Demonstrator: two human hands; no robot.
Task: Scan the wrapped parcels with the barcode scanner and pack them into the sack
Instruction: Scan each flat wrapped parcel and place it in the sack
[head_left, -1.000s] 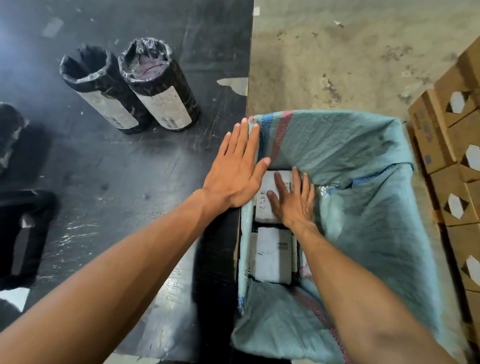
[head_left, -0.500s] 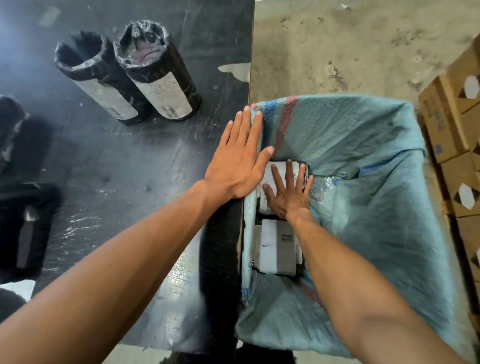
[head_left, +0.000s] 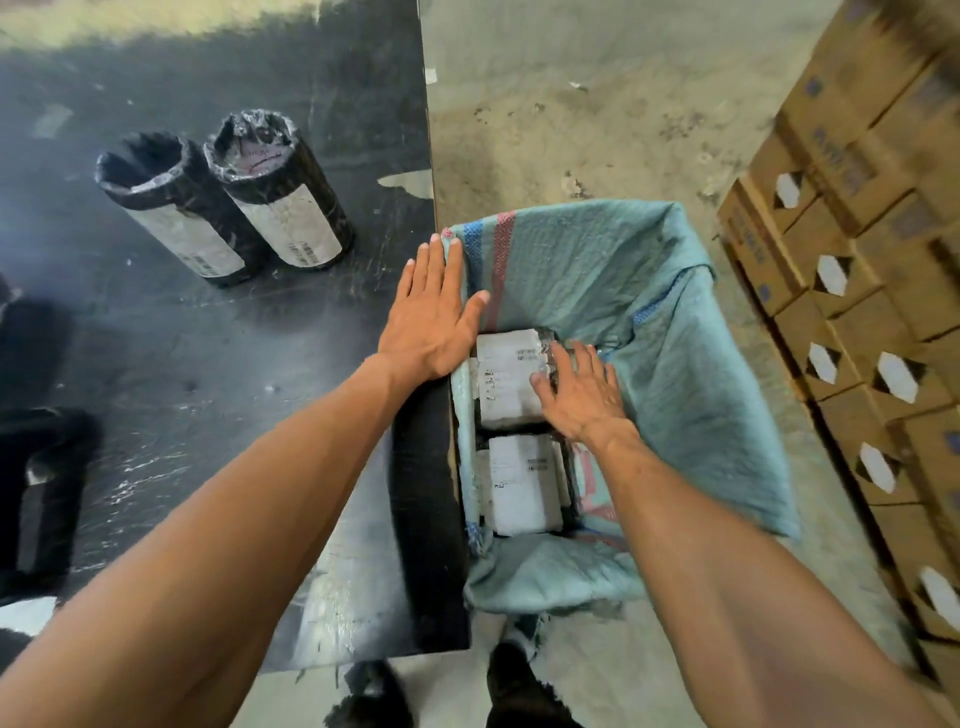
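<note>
An open teal woven sack (head_left: 675, 374) hangs beside the black table's right edge. Inside it lie two black-wrapped parcels with white labels, one farther (head_left: 506, 376) and one nearer (head_left: 522, 486). My right hand (head_left: 582, 392) is down in the sack, fingers spread, resting on the right side of the farther parcel. My left hand (head_left: 434, 312) lies flat on the table edge, pressing the sack's rim, fingers apart. Two black-wrapped cylindrical parcels (head_left: 176, 208) (head_left: 283, 189) stand upright on the table at the back left. No barcode scanner is in view.
The black table (head_left: 208, 364) carries more dark wrapped items at its left edge (head_left: 41, 483). Stacked cardboard boxes (head_left: 857, 312) line the right side. Concrete floor lies beyond the sack, and dark shoes (head_left: 519, 686) show below it.
My right hand has slid right, off the farther parcel's label, uncovering it. The view has shifted, showing more of the boxes and floor. My left hand stays on the sack's rim.
</note>
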